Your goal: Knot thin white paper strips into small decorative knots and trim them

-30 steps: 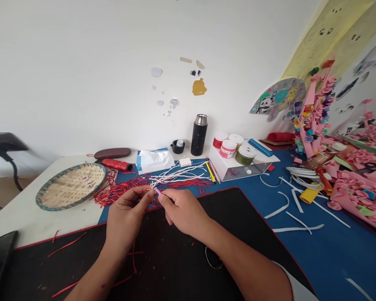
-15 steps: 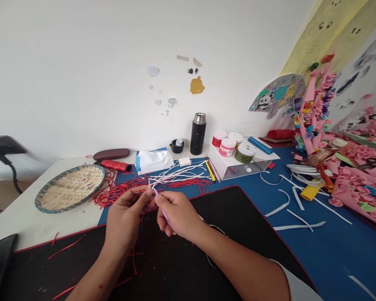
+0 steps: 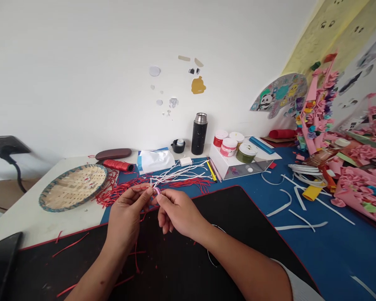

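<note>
My left hand (image 3: 127, 215) pinches the gathered ends of thin white strips, with a red strip among them at the fingertips. My right hand (image 3: 178, 213) meets it there, its fingers closed on a small pink stick (image 3: 157, 190), mostly hidden except for the tip. The bundle of white paper strips (image 3: 178, 175) fans out behind my hands across the blue mat (image 3: 326, 246). A tangle of red paper strips (image 3: 113, 195) lies to the left of the bundle, and more red strips extend to its right.
A round woven bamboo tray (image 3: 73, 188) and a spool of red twine (image 3: 118, 165) lie to the left. A black desk pad (image 3: 175, 255) lies under my forearms, with a black flask (image 3: 199, 133), paint jars (image 3: 228, 144) and pink paper crafts (image 3: 360, 188) beyond.
My right hand has risen toward my left fingertips, and the pink stick, earlier showing below my fingers, now shows only at its tip. The whole view has shifted slightly.
</note>
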`<control>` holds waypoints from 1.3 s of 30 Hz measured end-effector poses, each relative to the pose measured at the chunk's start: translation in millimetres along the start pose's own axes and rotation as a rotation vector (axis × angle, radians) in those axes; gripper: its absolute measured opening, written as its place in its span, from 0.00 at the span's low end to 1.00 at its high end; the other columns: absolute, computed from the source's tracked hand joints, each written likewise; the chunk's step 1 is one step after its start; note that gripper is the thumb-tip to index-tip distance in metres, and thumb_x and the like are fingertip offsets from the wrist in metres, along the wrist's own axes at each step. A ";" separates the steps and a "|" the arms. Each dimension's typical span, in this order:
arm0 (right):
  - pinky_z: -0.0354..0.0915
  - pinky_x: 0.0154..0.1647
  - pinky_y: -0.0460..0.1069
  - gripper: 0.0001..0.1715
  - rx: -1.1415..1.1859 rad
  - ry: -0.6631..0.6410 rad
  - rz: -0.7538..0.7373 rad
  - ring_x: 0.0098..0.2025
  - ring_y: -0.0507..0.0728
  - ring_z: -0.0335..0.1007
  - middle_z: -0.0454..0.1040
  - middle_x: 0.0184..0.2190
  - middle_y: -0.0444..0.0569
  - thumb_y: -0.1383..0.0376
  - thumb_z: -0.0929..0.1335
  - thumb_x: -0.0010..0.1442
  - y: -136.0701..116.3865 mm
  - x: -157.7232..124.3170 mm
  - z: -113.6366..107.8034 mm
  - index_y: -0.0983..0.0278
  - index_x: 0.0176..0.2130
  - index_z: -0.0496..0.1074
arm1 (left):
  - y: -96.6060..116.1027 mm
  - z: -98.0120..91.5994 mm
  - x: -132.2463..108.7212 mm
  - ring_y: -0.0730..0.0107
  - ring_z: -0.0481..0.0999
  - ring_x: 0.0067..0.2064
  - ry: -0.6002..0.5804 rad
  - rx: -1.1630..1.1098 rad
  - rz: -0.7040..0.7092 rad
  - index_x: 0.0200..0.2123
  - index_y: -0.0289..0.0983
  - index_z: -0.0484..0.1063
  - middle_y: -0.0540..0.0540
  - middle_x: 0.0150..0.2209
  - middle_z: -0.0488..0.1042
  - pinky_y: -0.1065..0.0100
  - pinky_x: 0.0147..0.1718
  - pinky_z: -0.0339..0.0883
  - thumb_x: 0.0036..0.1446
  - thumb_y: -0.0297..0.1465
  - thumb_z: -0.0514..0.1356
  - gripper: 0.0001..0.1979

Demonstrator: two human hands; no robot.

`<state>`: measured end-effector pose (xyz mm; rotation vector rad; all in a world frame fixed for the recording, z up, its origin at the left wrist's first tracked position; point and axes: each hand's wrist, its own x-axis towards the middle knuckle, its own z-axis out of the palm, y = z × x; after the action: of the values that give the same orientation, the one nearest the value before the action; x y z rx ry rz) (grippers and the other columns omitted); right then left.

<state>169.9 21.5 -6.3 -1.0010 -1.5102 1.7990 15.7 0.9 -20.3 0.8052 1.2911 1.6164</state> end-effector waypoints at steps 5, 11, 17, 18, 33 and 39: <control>0.55 0.17 0.43 0.17 0.046 0.054 -0.053 0.15 0.48 0.63 0.70 0.20 0.38 0.56 0.63 0.77 -2.3 1.8 -5.3 0.65 0.44 0.74 | 4.0 -0.3 1.2 0.72 0.70 0.26 0.001 -0.016 0.049 0.38 0.37 0.82 0.51 0.27 0.79 0.72 0.24 0.64 0.43 0.40 0.81 0.22; 0.44 0.18 0.44 0.13 0.234 0.124 -0.075 0.17 0.46 0.48 0.62 0.19 0.36 0.59 0.65 0.73 -5.3 4.5 -10.1 0.65 0.41 0.74 | 6.2 2.2 -0.5 0.71 0.71 0.26 -0.018 0.001 0.045 0.39 0.38 0.79 0.52 0.25 0.77 0.72 0.24 0.63 0.43 0.41 0.80 0.23; 0.38 0.19 0.46 0.17 0.270 0.128 -0.090 0.18 0.46 0.43 0.59 0.21 0.35 0.52 0.71 0.67 -5.0 4.5 -10.4 0.62 0.37 0.70 | 7.1 2.6 -2.7 0.72 0.71 0.26 -0.066 0.014 0.030 0.38 0.38 0.79 0.52 0.25 0.78 0.73 0.24 0.63 0.43 0.41 0.81 0.22; 0.38 0.19 0.46 0.18 0.273 0.131 -0.096 0.19 0.46 0.43 0.58 0.21 0.35 0.51 0.72 0.66 -4.6 4.5 -10.4 0.62 0.36 0.69 | 7.4 2.8 -3.2 0.72 0.71 0.26 -0.068 0.013 0.023 0.38 0.38 0.79 0.52 0.25 0.78 0.73 0.24 0.63 0.43 0.41 0.81 0.23; 0.40 0.20 0.46 0.18 0.256 0.114 -0.080 0.19 0.46 0.42 0.54 0.20 0.33 0.52 0.73 0.65 -0.8 6.0 -11.1 0.62 0.36 0.69 | 7.6 4.4 -4.2 0.72 0.72 0.22 -0.100 0.048 -0.007 0.33 0.38 0.79 0.53 0.22 0.77 0.73 0.21 0.62 0.40 0.42 0.82 0.22; 0.39 0.20 0.46 0.14 0.260 0.111 -0.086 0.19 0.46 0.42 0.55 0.20 0.33 0.55 0.73 0.65 0.2 6.8 -11.3 0.62 0.36 0.70 | 7.9 4.5 -4.7 0.73 0.71 0.22 -0.094 0.049 -0.015 0.32 0.38 0.78 0.53 0.21 0.77 0.73 0.20 0.62 0.39 0.42 0.82 0.23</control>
<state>175.6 33.1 -8.6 -0.8789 -1.1986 1.7926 19.7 -2.2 -11.4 0.8886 1.2715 1.5220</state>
